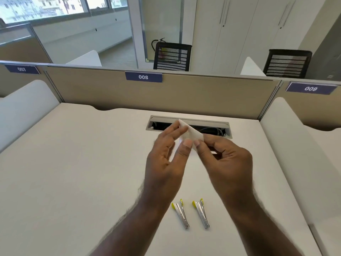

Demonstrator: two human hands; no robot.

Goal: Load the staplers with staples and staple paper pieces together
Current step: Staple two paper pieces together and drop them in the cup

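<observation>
Both forearms were bare right down to the lower picture edge, with no sleeve or cuff showing on either. Fine dark hair ran along the outer side of each forearm. The left hand [166, 159] wore no ring, watch, band or glove, and the right hand [227, 163] was likewise unadorned. The fingernails were short and plain, clearest on the left thumb and the right thumb. Nothing else of the person's body came into view.
</observation>
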